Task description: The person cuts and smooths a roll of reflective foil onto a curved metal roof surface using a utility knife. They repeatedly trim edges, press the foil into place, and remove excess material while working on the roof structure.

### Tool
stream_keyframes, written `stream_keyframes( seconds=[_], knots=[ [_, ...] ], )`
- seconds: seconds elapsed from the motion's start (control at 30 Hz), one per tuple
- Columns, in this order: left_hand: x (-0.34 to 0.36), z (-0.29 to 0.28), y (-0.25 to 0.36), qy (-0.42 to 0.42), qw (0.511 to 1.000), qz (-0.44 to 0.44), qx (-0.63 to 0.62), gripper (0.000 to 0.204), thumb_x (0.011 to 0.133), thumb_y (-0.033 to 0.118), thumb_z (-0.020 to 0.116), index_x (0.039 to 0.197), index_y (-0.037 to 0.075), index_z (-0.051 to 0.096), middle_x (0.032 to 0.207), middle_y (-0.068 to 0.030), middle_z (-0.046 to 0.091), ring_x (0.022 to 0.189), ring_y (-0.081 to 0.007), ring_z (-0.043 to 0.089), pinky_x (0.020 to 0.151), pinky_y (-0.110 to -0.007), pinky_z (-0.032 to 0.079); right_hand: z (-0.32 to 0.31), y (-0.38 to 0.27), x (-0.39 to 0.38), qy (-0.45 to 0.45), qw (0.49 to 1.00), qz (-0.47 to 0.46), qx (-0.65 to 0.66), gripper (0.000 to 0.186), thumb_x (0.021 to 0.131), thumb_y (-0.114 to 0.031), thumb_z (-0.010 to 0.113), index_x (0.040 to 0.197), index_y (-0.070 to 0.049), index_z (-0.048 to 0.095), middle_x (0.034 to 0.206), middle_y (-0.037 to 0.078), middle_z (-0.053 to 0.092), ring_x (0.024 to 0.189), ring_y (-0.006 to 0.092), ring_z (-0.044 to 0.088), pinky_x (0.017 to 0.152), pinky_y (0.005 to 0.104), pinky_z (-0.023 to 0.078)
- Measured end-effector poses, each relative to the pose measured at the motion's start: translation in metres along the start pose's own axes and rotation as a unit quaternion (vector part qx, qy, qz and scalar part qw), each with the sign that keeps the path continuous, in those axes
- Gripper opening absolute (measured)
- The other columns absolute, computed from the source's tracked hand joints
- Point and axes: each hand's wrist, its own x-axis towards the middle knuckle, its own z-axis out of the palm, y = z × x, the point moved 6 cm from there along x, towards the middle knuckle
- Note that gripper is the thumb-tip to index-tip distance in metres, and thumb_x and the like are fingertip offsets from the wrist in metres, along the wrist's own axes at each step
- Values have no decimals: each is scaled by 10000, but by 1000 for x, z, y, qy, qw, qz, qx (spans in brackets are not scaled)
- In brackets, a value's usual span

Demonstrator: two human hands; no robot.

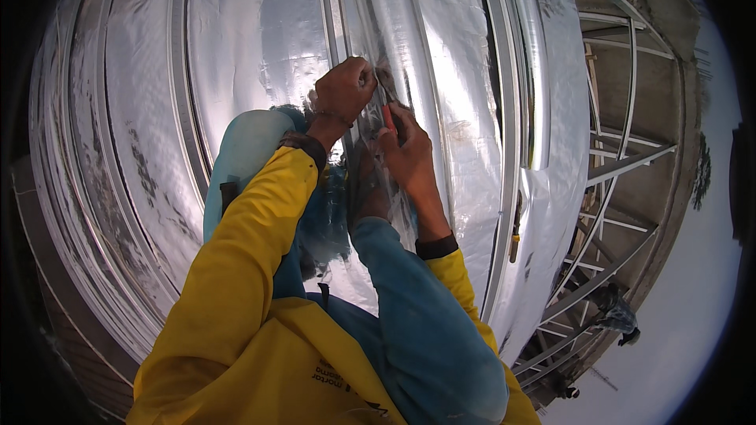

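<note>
Upper centre, the left hand curls nearly closed, contents unclear; the right hand grips a red-handled tool over wrinkled silver foil.

Metal trusses are standing at three o'clock, a tree showing beyond. Toward four, a yellow-handled tool is lying; farther out, another person is appearing. At eight, brown roofing is showing.
</note>
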Motion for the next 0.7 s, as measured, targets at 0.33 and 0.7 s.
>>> stream_keyframes(
  seconds=[0.33,0.7],
  knots=[
    [-3,-3,-1,-15,998,-61,-31,137,848,230,743,914,114,712,833,-40,728,682,-193,697,665,-332,557,-32,-56,40,123,980,-72,136,465,969,-88,554,1418,25,516,1253,189,676,1088,205,669,919,327,525],
    [-4,-3,-7,-18,998,-47,-38,143,812,175,749,931,107,711,839,-26,732,716,-181,710,692,-327,561,3,19,-7,-15,1000,7,-25,451,941,-169,592,1342,36,572,1011,168,694,753,187,679,729,342,546]
  ],
)
